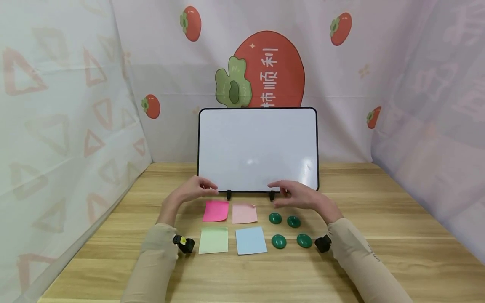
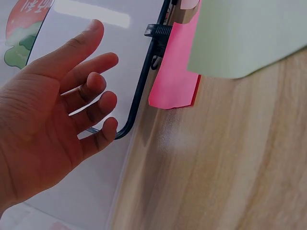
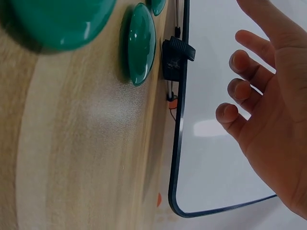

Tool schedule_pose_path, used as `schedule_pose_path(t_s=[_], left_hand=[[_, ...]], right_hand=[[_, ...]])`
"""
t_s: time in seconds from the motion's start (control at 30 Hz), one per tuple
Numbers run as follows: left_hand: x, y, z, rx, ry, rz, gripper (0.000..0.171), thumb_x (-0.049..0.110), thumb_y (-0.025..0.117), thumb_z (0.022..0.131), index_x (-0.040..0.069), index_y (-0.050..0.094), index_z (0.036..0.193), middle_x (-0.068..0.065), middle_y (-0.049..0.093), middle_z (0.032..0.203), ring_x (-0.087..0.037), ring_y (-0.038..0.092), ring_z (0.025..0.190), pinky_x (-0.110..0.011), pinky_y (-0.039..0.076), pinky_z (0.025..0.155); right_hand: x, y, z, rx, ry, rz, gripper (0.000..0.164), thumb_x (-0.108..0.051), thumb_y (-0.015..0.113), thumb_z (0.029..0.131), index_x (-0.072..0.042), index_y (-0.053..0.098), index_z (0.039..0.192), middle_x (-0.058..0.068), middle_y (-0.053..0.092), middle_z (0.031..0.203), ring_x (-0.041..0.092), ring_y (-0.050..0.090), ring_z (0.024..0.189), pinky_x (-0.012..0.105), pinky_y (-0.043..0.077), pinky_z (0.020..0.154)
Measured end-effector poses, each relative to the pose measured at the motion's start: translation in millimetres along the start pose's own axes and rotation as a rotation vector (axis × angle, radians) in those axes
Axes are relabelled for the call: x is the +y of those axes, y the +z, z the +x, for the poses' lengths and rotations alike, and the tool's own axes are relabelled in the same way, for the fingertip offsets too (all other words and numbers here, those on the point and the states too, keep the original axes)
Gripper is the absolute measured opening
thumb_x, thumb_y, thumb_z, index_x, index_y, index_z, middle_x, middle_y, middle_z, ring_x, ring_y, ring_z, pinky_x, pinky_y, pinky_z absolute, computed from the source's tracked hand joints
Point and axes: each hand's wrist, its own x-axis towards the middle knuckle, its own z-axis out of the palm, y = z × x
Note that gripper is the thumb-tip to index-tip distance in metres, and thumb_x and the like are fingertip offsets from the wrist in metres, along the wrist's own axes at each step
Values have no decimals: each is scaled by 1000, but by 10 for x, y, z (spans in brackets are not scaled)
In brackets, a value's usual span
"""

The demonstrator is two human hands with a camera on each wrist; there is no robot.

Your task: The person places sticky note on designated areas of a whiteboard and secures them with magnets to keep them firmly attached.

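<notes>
A blank whiteboard [image 1: 257,147] with a black frame stands upright on small black clips [image 1: 272,195]. My left hand [image 1: 195,188] hovers at its lower left corner, fingers loosely bent around nothing. Over by the lower right part of the board is my right hand [image 1: 297,194], likewise holding nothing, its fingers relaxed. Four sticky-note pads lie in front: hot pink [image 1: 216,211], pale pink [image 1: 244,213], light green [image 1: 214,240] and light blue [image 1: 251,240]. To their right sit several round green magnets [image 1: 278,241], the nearest of them below my right hand.
The wooden table [image 1: 242,277] carries everything. A white curtain with a large printed persimmon [image 1: 280,71] hangs behind the board, and a patterned cloth [image 1: 68,126] closes off the left side. Another pale cloth [image 1: 435,126] hangs at the right.
</notes>
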Motion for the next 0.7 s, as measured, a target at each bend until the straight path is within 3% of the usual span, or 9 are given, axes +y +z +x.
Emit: schedule_pose_path(t_s=[0.4,0.53,0.7], left_hand=[[-96,-14,-23,-76,-77,101,32,37,78,84,16,76,108,0,73,109,-17,61,101,-40,49,92],[-134,-16,-30,-100,-108,97,32,35,79,83,15,76,108,0,72,104,-16,59,91,-33,49,81],[-195,12,-33,-128,-134,50,31,32,80,83,14,77,108,-1,67,83,-14,53,69,-27,44,63]], right_hand=[[118,49,10,-88,48,29,63,-33,77,87,-13,53,142,7,54,89,14,45,79,25,38,68],[145,61,6,-108,46,30,64,-35,77,87,-12,54,142,8,54,89,14,45,80,25,39,69],[162,76,2,-135,49,11,59,-35,76,88,-14,57,140,9,55,93,15,44,82,26,39,70]])
